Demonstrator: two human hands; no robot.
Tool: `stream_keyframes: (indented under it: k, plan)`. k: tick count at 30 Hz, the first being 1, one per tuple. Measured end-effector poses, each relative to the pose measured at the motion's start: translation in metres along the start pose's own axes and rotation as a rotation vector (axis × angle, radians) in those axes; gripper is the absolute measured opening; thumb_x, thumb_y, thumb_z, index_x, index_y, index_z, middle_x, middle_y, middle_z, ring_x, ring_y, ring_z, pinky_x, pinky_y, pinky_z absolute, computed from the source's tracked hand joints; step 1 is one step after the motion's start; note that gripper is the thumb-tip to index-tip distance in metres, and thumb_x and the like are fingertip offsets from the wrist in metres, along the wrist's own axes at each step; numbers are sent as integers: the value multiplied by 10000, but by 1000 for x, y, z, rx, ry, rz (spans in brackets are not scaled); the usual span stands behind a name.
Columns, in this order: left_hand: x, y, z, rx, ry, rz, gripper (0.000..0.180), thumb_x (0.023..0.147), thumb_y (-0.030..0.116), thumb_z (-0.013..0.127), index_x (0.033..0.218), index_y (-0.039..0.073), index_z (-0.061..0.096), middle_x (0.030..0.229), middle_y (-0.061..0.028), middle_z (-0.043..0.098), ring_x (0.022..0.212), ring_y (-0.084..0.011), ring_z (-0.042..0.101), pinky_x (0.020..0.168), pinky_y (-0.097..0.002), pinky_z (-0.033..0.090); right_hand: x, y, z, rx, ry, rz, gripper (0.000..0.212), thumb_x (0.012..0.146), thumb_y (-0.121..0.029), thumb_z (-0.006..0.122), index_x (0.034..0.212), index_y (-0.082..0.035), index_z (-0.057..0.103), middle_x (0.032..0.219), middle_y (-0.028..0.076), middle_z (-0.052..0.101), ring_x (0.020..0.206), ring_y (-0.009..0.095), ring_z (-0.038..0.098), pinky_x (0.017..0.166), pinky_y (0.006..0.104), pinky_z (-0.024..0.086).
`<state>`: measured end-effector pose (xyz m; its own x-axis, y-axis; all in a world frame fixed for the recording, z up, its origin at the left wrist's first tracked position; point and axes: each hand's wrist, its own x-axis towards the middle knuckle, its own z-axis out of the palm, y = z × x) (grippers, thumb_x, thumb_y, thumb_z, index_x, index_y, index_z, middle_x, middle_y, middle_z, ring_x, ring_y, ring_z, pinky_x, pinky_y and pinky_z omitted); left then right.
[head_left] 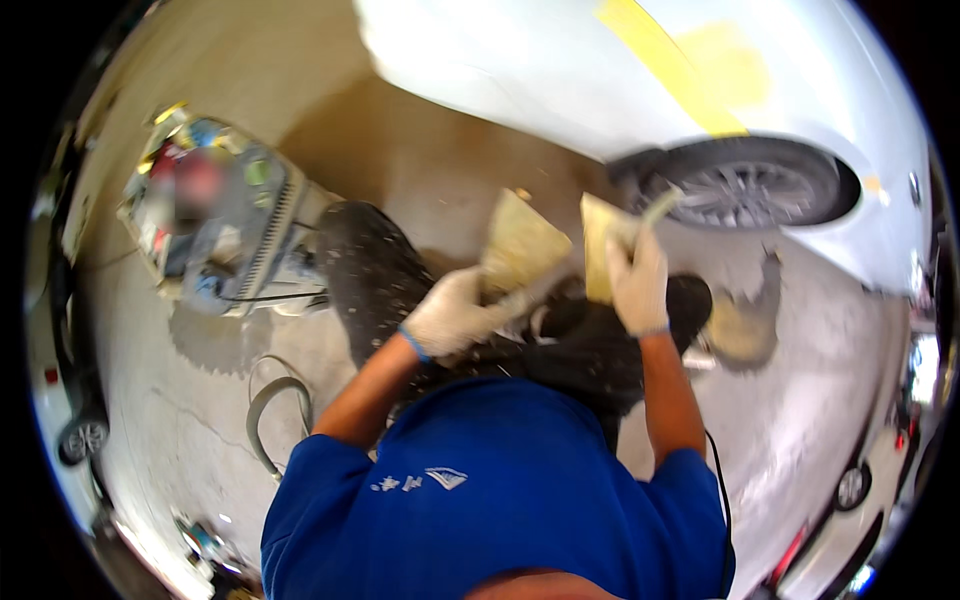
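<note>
At the bottom of the frame, a blue shirt point(500, 490) fills the foreground, with bare forearms rising from it. Mid-frame, the gloved left hand point(450, 315) is closed around the handle of a tan spreader point(520, 245). Just right of it, the gloved right hand point(638, 280) pinches a second tan spreader point(600, 245); both blades tilt upward, apart. Behind them, at upper right, sits a white car point(560, 80) with yellow masking tape point(665, 60) above its wheel point(735, 185). A cluttered tool cart point(215, 215) stands at upper left.
</note>
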<state>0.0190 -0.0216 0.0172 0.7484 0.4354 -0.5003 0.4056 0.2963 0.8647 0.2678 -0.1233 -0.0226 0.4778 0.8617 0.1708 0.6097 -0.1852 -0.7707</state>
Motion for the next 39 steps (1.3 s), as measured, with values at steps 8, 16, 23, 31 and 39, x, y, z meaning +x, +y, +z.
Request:
stream_keyframes:
  k: [8,16,23,31,39]
  plan:
    - [17,-35,-5,40,8,41,217,903,135,640,1057,-17,628,708,18,565,553,-64,504,512,-244,425,-11,-13,-34,711,-220,534,420,910,-132,615,1302,14,582,1147,83,657,1006,146,617,878,277,503]
    - [9,-18,2,406,-60,83,347,897,84,580,1235,23,632,800,-143,702,578,-187,660,600,-339,553,-8,-32,-12,851,-394,481,467,901,-140,588,1339,20,559,1184,103,648,975,167,640,848,305,533]
    - [13,-38,6,424,115,259,258,936,252,596,1112,81,676,845,-153,718,827,-327,697,794,-416,539,-12,2,16,688,-258,450,503,899,-175,552,1338,71,541,1215,99,635,1051,174,621,893,280,497]
    - [17,-58,-5,232,434,616,268,940,231,573,1081,15,645,874,-195,708,711,-281,708,658,-399,560,8,-40,15,721,-259,320,478,890,-157,554,1334,21,562,1194,74,635,1041,153,607,904,275,482]
    - [-27,-52,-146,-801,1039,629,203,934,226,623,1014,46,570,644,-51,572,384,-142,475,316,-263,372,7,-32,8,705,-185,357,472,908,-170,538,1334,30,553,1148,88,641,1014,175,616,892,292,489]
